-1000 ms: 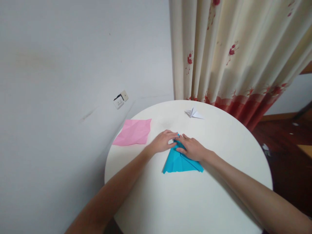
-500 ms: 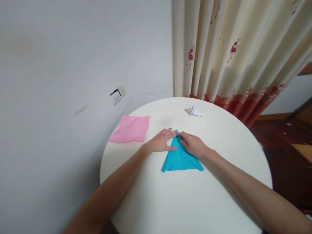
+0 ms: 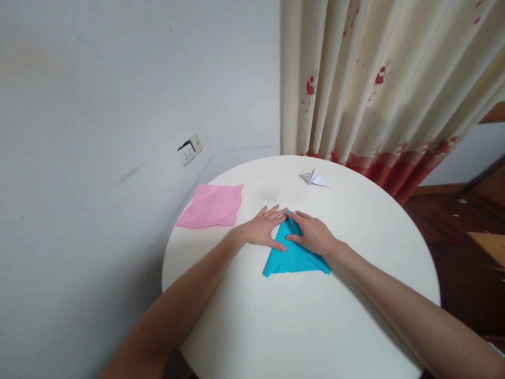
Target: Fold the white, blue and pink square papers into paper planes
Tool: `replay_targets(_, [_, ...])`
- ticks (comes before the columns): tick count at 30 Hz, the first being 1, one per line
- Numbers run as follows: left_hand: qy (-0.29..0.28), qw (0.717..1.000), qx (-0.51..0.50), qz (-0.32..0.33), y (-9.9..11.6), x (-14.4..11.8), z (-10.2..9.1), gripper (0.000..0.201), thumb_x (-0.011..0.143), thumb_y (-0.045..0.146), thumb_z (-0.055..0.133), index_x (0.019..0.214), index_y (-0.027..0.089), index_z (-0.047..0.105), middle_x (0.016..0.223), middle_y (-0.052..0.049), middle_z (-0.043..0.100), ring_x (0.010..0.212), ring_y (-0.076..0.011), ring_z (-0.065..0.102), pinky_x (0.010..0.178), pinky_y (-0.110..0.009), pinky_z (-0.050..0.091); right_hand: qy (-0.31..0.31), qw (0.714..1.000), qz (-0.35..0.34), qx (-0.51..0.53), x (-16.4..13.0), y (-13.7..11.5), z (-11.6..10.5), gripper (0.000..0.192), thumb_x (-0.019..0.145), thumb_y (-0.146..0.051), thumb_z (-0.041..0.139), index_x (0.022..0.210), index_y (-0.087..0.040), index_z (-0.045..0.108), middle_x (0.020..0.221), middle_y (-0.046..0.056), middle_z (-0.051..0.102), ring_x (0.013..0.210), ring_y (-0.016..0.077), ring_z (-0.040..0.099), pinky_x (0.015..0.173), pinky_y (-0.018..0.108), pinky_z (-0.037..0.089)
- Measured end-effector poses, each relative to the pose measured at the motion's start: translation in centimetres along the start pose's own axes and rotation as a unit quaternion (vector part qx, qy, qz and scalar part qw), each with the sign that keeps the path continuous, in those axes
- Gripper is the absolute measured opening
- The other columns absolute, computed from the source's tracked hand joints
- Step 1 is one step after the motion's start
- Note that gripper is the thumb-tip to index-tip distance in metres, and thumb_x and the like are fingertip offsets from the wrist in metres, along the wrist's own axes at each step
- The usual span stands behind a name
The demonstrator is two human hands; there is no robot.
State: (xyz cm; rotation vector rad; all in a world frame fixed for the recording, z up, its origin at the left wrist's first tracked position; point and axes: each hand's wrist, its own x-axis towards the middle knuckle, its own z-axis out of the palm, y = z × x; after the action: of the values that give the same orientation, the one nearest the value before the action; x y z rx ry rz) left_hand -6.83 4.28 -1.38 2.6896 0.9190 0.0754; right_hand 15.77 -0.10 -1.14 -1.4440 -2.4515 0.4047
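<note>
Blue paper [image 3: 294, 260], folded into a triangle with its tip pointing away from me, lies flat on the white round table [image 3: 244, 321]. Spread over its left edge is my left hand [image 3: 264, 229], fingers apart, thumb on the paper and a fingertip by the tip. My right hand [image 3: 313, 232] rests on the paper's right side, with thumb and index finger apart and the index fingertip at the tip. The right hand covers part of the paper's right edge.
A creased pink sheet [image 3: 213, 206] lies at the table's left edge. Toward the back stands a small folded white paper piece [image 3: 313, 178]. The wall with a socket [image 3: 186, 153] borders the left; a patterned curtain [image 3: 355, 95] hangs behind.
My right thumb has moved left over the middle of the blue paper, and my left thumb sits slightly lower. The paper stays nearly in place.
</note>
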Motion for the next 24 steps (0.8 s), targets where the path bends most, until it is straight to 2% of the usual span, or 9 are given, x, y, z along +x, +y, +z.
replay_targets(5, [-0.047, 0.999, 0.006, -0.017, 0.5, -0.5, 0.1, 0.122, 0.065, 0.075, 0.067, 0.157, 0.020, 0.009, 0.163, -0.015, 0.001, 0.150, -0.0370, -0.003, 0.118, -0.059, 0.000, -0.010, 1.000, 0.007, -0.015, 0.0, -0.4, -0.3, 0.075, 0.087, -0.049, 0.063, 0.149, -0.020, 0.034, 0.148, 0.017, 0.047, 0.140, 0.0317, 0.039, 0.105, 0.047, 0.041])
replay_targets(9, [-0.111, 0.992, 0.025, -0.059, 2.2, -2.3, -0.3, 0.144, 0.054, 0.078, 0.070, 0.156, 0.012, -0.006, 0.160, -0.020, -0.014, 0.147, -0.0413, -0.013, 0.116, -0.062, -0.001, -0.014, 1.000, 0.008, -0.021, 0.0, -0.6, -0.6, 0.069, 0.088, -0.048, 0.062, 0.147, -0.021, 0.038, 0.147, 0.017, 0.048, 0.141, 0.0305, 0.037, 0.105, 0.048, 0.041])
replay_targets(13, [-0.142, 0.985, -0.004, -0.094, 3.6, -3.8, -1.2, 0.149, 0.048, 0.078, 0.074, 0.155, 0.007, -0.003, 0.159, -0.024, -0.012, 0.147, -0.0446, -0.011, 0.116, -0.063, 0.002, -0.010, 1.000, 0.012, -0.021, -0.1, -0.6, -0.5, 0.070, 0.088, -0.048, 0.062, 0.148, -0.020, 0.037, 0.148, 0.018, 0.047, 0.140, 0.0319, 0.039, 0.104, 0.050, 0.042])
replay_targets(15, [-0.079, 0.990, -0.066, -0.101, 3.6, -3.5, -1.4, 0.125, 0.066, 0.074, 0.066, 0.156, 0.009, 0.009, 0.161, -0.022, 0.007, 0.149, -0.0401, 0.007, 0.118, -0.055, 0.013, -0.010, 1.000, 0.004, -0.021, -0.1, -0.4, -0.4, 0.067, 0.089, -0.048, 0.062, 0.147, -0.021, 0.040, 0.150, 0.016, 0.044, 0.141, 0.0325, 0.037, 0.104, 0.050, 0.042])
replay_targets(17, [0.066, 0.980, -0.136, -0.126, 3.2, -2.5, -1.3, 0.080, 0.090, 0.061, 0.048, 0.152, 0.014, 0.030, 0.154, -0.017, 0.037, 0.141, -0.0301, 0.037, 0.114, -0.042, 0.031, -0.013, 1.000, -0.013, -0.023, -0.1, -0.2, -0.2, 0.060, 0.090, -0.047, 0.059, 0.144, -0.023, 0.046, 0.153, 0.013, 0.040, 0.143, 0.0327, 0.034, 0.105, 0.051, 0.041])
replay_targets(18, [0.142, 0.964, -0.162, -0.154, 2.9, -2.0, -1.1, 0.063, 0.094, 0.053, 0.044, 0.145, 0.015, 0.042, 0.143, -0.015, 0.052, 0.129, -0.0262, 0.052, 0.107, -0.037, 0.040, -0.015, 0.999, -0.022, -0.025, -0.1, -0.2, -0.2, 0.057, 0.091, -0.047, 0.058, 0.142, -0.023, 0.048, 0.154, 0.012, 0.039, 0.144, 0.0329, 0.032, 0.106, 0.052, 0.040])
replay_targets(19, [0.187, 0.950, -0.179, -0.177, 2.8, -1.4, -0.8, 0.051, 0.096, 0.045, 0.044, 0.136, 0.015, 0.053, 0.131, -0.014, 0.062, 0.116, -0.0237, 0.061, 0.099, -0.034, 0.046, -0.017, 0.999, -0.030, -0.028, -0.2, -0.2, -0.1, 0.055, 0.092, -0.047, 0.057, 0.141, -0.023, 0.049, 0.155, 0.011, 0.038, 0.144, 0.0330, 0.031, 0.106, 0.052, 0.039])
replay_targets(22, [0.203, 0.942, -0.182, -0.198, 2.9, -0.4, 0.2, 0.033, 0.091, 0.029, 0.053, 0.118, 0.015, 0.066, 0.112, -0.011, 0.069, 0.094, -0.0203, 0.067, 0.087, -0.032, 0.052, -0.017, 0.998, -0.042, -0.032, -0.3, -0.6, 0.2, 0.054, 0.093, -0.045, 0.054, 0.142, -0.022, 0.049, 0.155, 0.011, 0.037, 0.144, 0.0334, 0.030, 0.106, 0.053, 0.039])
replay_targets(24, [0.193, 0.955, -0.133, -0.181, 3.5, -0.4, 0.7, 0.029, 0.090, 0.025, 0.055, 0.114, 0.017, 0.068, 0.111, -0.010, 0.068, 0.098, -0.0209, 0.064, 0.092, -0.034, 0.050, -0.012, 0.998, -0.047, -0.032, -0.4, -1.2, 0.4, 0.054, 0.093, -0.044, 0.055, 0.142, -0.021, 0.049, 0.155, 0.013, 0.038, 0.143, 0.0339, 0.031, 0.105, 0.054, 0.039])
